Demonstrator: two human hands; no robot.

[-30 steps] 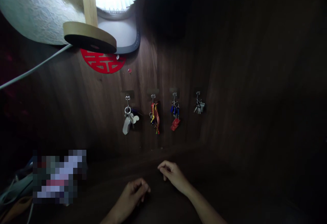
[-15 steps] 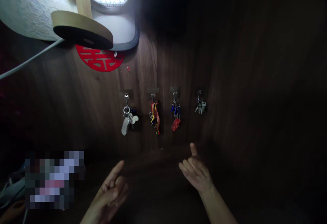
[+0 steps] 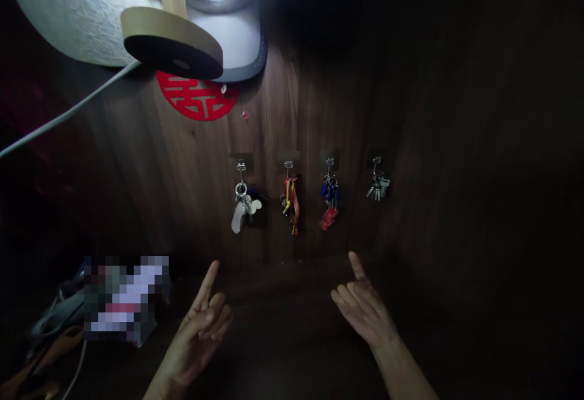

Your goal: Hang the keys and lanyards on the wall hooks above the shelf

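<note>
Dark walnut-look panel (image 3: 410, 114) across the view, with four bunches of keys on small metal hooks in a row along its middle. Leftmost, a silver ring bunch (image 3: 241, 211) with a pale fob; next, a bunch with a red and yellow ribbon tassel (image 3: 289, 202); then a bunch with blue fobs and a red tag (image 3: 329, 196); rightmost, a small bunch of bare silver keys (image 3: 378, 186).

Below them, near the panel's lower edge, both hands empty and well apart. Left hand (image 3: 196, 333) with the index finger raised and the other fingers half curled, gripping nothing, closest to the silver ring bunch but not touching it. Right hand (image 3: 365, 315) open, thumb up and fingers loosely spread, also gripping nothing, closest to the bunch with the red tag and clear of it. No contact with any key, and no way of telling whether either hand rests on the dark wooden ledge (image 3: 283, 321) beneath.

Toward the panel's top left corner, a wooden lamp base (image 3: 172, 50) and a white power cord (image 3: 68, 117), with a red paper-cut emblem (image 3: 196, 99) just below the base. At the lower left corner, a pixelated patch (image 3: 125, 296) hiding whatever lies there.
</note>
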